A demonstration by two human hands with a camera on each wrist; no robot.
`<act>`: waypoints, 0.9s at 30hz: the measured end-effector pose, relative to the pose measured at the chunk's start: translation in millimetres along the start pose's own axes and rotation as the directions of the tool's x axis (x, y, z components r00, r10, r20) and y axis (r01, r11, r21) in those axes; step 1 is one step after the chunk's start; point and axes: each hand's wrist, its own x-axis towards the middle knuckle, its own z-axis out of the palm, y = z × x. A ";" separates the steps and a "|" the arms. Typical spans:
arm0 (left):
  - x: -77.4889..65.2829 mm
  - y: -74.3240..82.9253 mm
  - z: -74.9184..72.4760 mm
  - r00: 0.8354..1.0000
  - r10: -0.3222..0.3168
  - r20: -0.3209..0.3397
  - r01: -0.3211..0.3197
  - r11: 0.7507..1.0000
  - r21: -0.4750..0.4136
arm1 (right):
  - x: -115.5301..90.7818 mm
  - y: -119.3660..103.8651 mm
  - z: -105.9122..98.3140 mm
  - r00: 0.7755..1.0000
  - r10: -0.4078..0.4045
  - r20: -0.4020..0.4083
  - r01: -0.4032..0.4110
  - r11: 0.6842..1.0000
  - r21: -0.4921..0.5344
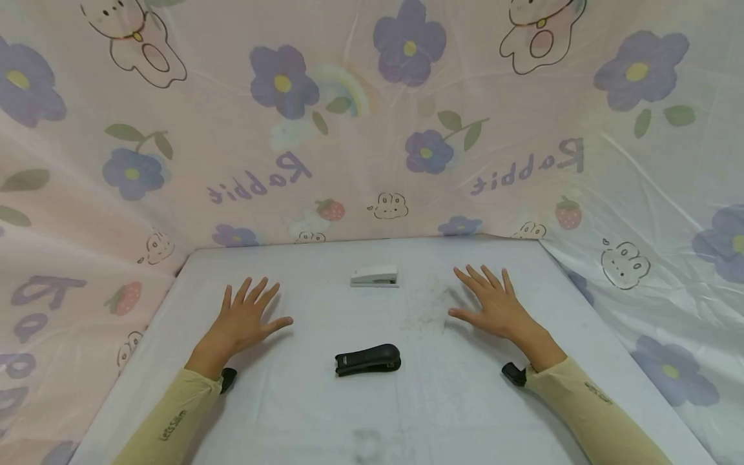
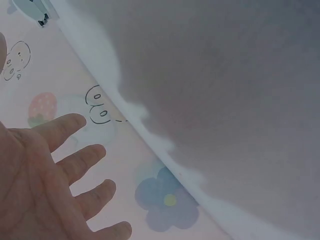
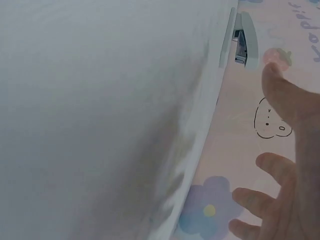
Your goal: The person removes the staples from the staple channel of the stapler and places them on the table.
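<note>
Two staplers lie on the white table between my hands. The black stapler [image 1: 368, 360] is nearer to me, its narrow end pointing left. Farther back stands a white stapler [image 1: 374, 276], which also shows at the top of the right wrist view as a pale stapler [image 3: 246, 42]. My left hand [image 1: 247, 323] is to the left of both, fingers spread, holding nothing. On the other side, my right hand [image 1: 493, 305] has its fingers spread too, with nothing in it. Shadows of both hands fall on the cloth.
The table [image 1: 290, 420] has a white covering with faint grey smudges near the right hand. Behind it and along both sides hangs a pink curtain [image 1: 360, 161] printed with flowers and rabbits. A small black device [image 1: 514, 374] sits at the right wrist, another [image 1: 228, 380] at the left.
</note>
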 end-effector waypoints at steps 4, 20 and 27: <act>-0.7 0.6 -0.2 1.000 0.003 -0.004 -0.003 1.000 -0.001 | -1.4 1.1 1.5 1.000 0.008 0.001 -0.008 1.000 0.012; -3.3 23.4 3.2 0.994 0.094 -0.052 -0.093 0.995 0.022 | -5.5 -14.7 13.5 0.998 -0.067 0.008 0.066 0.995 0.077; -4.7 41.6 5.3 0.987 0.147 -0.069 -0.145 0.989 0.029 | -7.7 -30.1 17.4 0.994 -0.109 0.027 0.106 0.990 0.092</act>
